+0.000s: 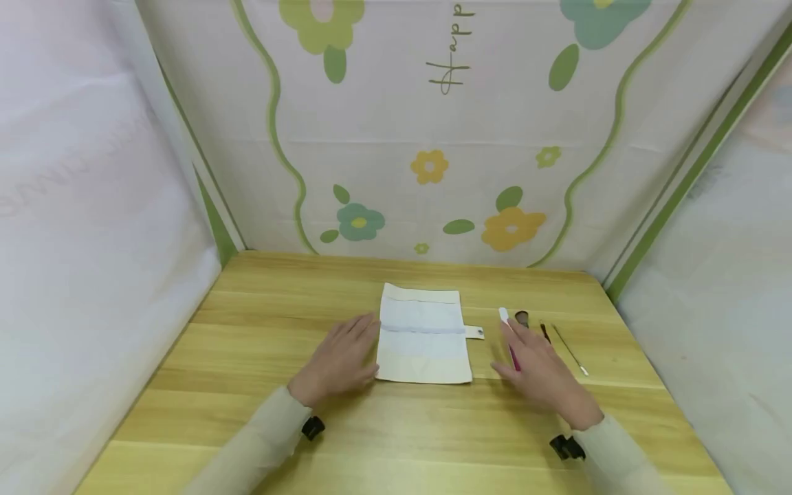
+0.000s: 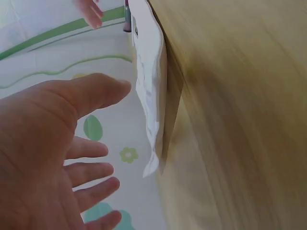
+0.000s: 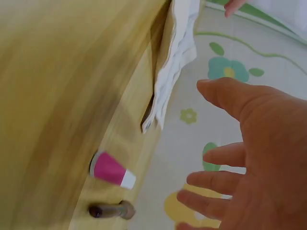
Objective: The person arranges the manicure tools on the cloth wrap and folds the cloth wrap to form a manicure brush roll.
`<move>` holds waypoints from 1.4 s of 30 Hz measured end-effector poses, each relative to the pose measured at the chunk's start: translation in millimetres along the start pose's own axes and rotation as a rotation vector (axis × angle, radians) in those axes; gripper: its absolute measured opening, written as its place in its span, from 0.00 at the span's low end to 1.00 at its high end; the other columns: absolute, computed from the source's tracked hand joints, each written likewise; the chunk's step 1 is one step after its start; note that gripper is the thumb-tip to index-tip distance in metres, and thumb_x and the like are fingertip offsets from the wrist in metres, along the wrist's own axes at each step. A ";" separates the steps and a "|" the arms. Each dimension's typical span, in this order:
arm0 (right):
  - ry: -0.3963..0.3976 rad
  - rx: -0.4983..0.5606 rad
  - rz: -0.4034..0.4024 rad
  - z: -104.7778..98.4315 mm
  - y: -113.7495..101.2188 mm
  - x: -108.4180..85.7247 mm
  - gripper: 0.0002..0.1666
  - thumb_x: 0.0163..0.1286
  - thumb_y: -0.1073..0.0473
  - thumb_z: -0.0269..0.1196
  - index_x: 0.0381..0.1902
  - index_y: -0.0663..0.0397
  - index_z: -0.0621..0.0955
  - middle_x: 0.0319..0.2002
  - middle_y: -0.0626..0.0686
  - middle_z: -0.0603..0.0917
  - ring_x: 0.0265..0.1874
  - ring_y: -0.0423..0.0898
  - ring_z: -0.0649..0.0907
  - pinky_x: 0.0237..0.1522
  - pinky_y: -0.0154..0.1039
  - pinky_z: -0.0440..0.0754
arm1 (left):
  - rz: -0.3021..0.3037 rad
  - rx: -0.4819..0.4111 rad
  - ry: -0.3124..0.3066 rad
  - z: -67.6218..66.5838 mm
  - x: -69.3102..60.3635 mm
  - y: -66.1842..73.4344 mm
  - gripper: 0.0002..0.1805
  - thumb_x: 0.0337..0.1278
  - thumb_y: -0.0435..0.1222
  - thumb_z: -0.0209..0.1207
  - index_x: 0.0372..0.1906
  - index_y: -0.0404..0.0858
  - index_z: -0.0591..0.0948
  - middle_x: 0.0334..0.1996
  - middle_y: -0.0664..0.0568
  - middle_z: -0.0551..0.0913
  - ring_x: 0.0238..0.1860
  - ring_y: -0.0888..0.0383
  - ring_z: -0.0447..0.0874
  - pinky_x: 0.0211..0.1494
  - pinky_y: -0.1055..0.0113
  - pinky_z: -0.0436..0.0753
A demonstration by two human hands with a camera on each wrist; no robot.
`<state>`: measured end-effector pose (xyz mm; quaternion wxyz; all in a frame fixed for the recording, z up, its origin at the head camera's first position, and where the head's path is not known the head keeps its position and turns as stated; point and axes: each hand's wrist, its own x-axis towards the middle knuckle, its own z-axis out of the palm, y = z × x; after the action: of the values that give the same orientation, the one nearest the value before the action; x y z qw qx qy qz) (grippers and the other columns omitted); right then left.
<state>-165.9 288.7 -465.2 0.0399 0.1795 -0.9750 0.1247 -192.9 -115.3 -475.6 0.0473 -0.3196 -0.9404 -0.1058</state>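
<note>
A cream fabric case (image 1: 423, 354) lies unfolded on the table, a short snap strap (image 1: 474, 333) sticking out to its right. My left hand (image 1: 337, 357) is beside the case's left edge, fingers spread; the left wrist view shows a gap between thumb and case (image 2: 152, 72). Over the tools on the right hovers my right hand (image 1: 541, 371), its fingers extended and nothing in its grasp. Partly hidden under it are a magenta tool with a white end (image 1: 504, 315) and a brush (image 1: 522, 317); the right wrist view shows the magenta handle (image 3: 109, 168) and brown brush (image 3: 110, 210).
Right of my right hand lie a slim dark tool (image 1: 544, 332) and a thin rod with a white tip (image 1: 570, 350). The wooden table (image 1: 297, 289) meets a flower-print cloth (image 1: 383, 124) at the back, and pale cloth walls rise on both sides.
</note>
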 end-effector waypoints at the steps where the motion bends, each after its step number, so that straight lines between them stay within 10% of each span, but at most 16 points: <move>1: 0.004 0.019 -0.005 -1.5 4.1 3.9 0.47 0.75 0.47 0.68 0.79 0.67 0.64 0.75 0.74 0.68 0.70 0.74 0.74 0.66 0.73 0.74 | 0.008 -0.022 0.013 0.7 3.5 -1.7 0.42 0.68 0.49 0.67 0.77 0.30 0.68 0.77 0.36 0.69 0.77 0.37 0.69 0.77 0.39 0.72; 6: -0.029 0.153 0.055 -5.7 26.7 28.8 0.37 0.71 0.57 0.72 0.68 0.76 0.74 0.48 0.73 0.85 0.35 0.60 0.86 0.39 0.50 0.86 | -0.021 -0.187 0.065 7.7 22.9 -12.3 0.32 0.65 0.39 0.70 0.69 0.29 0.76 0.65 0.39 0.81 0.67 0.42 0.80 0.71 0.49 0.80; 11: -0.049 0.208 0.165 -4.9 47.1 53.3 0.21 0.70 0.58 0.72 0.50 0.72 0.83 0.40 0.64 0.88 0.38 0.54 0.88 0.40 0.48 0.88 | -0.089 -0.340 0.029 14.7 40.9 -22.6 0.26 0.66 0.34 0.69 0.65 0.28 0.79 0.59 0.40 0.83 0.60 0.46 0.82 0.64 0.53 0.84; 16: -0.087 0.258 0.231 -0.5 60.7 73.1 0.26 0.69 0.61 0.72 0.17 0.52 0.68 0.16 0.46 0.64 0.17 0.41 0.66 0.22 0.35 0.67 | -0.084 -0.381 -0.003 19.3 58.7 -29.6 0.19 0.65 0.30 0.69 0.57 0.27 0.83 0.52 0.40 0.86 0.52 0.49 0.83 0.58 0.54 0.85; 42: -0.271 0.178 0.413 -2.6 63.7 102.1 0.20 0.56 0.66 0.73 0.10 0.54 0.77 0.11 0.46 0.73 0.15 0.42 0.73 0.20 0.34 0.73 | -0.029 -0.313 -0.089 24.9 76.3 -35.4 0.02 0.60 0.25 0.67 0.36 0.31 0.87 0.34 0.47 0.84 0.36 0.56 0.75 0.44 0.61 0.81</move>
<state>-283.9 312.3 -464.8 -0.1335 -0.0056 -0.9726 0.1903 -275.4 -91.9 -493.9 -0.0463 -0.3138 -0.9181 -0.2377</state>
